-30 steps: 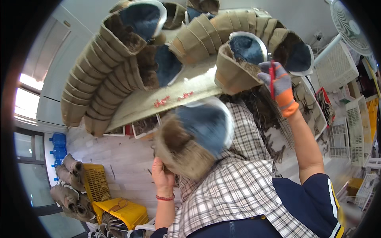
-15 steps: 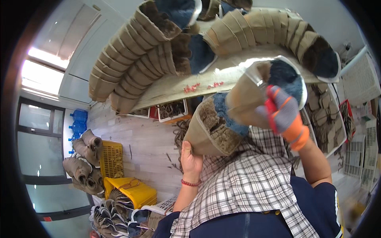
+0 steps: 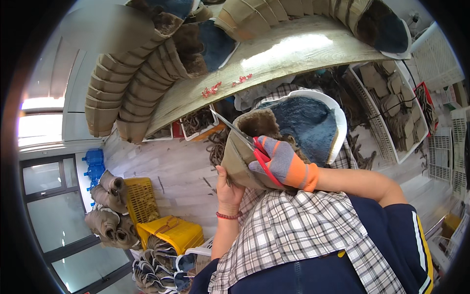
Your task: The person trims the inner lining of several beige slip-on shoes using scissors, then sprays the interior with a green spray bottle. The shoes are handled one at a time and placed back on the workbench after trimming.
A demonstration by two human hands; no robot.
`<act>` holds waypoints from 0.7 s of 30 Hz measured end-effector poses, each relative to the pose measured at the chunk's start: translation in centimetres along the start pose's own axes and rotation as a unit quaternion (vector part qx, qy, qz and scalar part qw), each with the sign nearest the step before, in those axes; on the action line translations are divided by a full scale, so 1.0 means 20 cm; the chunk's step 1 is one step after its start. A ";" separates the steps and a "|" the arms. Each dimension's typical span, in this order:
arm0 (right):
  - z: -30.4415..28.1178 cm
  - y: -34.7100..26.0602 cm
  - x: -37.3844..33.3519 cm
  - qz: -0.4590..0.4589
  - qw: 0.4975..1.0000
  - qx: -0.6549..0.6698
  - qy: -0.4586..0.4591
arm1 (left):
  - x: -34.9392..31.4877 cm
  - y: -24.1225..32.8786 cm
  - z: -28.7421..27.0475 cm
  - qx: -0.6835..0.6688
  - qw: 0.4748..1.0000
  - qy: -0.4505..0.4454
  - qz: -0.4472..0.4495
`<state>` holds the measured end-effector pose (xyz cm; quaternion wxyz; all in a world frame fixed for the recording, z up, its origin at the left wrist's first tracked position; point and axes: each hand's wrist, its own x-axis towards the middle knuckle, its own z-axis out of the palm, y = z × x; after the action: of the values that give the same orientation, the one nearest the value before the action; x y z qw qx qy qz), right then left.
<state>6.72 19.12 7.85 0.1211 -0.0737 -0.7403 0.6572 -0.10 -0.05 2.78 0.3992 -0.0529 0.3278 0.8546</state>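
Observation:
A tan shoe upper (image 3: 234,159) with brown plush lining and a blue, white-rimmed bottom piece (image 3: 311,125) lies across my lap. My bare left hand (image 3: 229,191) grips its near left side, thumb up and fingers partly hidden behind it. In a grey and orange glove, my right hand (image 3: 284,164) is closed around red-handled scissors (image 3: 262,156). Their metal blades point to the upper left, across the upper's tan side by the plush opening.
Nested tan uppers (image 3: 147,73) stand in rows on a pale bench (image 3: 284,54) with red scraps. White crates (image 3: 391,152) of tan pieces stand below at right. Yellow baskets (image 3: 171,235) and rolled uppers (image 3: 105,223) are at left. A blurred tan-grey shape (image 3: 105,29) shows at upper left.
My right hand has moved left and down with the scissors, onto the upper. Of two uppers before me, one remains in my lap. A blurred shape has appeared at upper left; the view has shifted.

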 end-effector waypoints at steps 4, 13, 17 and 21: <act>-0.02 0.04 0.00 0.033 0.998 0.011 -0.048 | 0.02 -0.04 -0.06 0.028 0.999 0.040 0.003; -0.49 0.21 0.20 0.337 0.928 0.158 0.002 | 0.10 -0.04 -0.09 0.036 0.989 0.140 -0.009; -0.57 0.04 0.15 0.196 0.965 -0.173 -0.003 | 0.11 0.01 -0.05 0.018 0.988 0.150 -0.043; -0.63 -0.10 0.12 -0.091 0.837 -0.534 -0.081 | 0.13 0.06 -0.04 -0.026 0.990 0.120 -0.070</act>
<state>8.06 31.60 11.36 0.0617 -0.0061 -0.9868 0.1497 -2.98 0.60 1.83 0.4141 -0.1879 0.3462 0.8206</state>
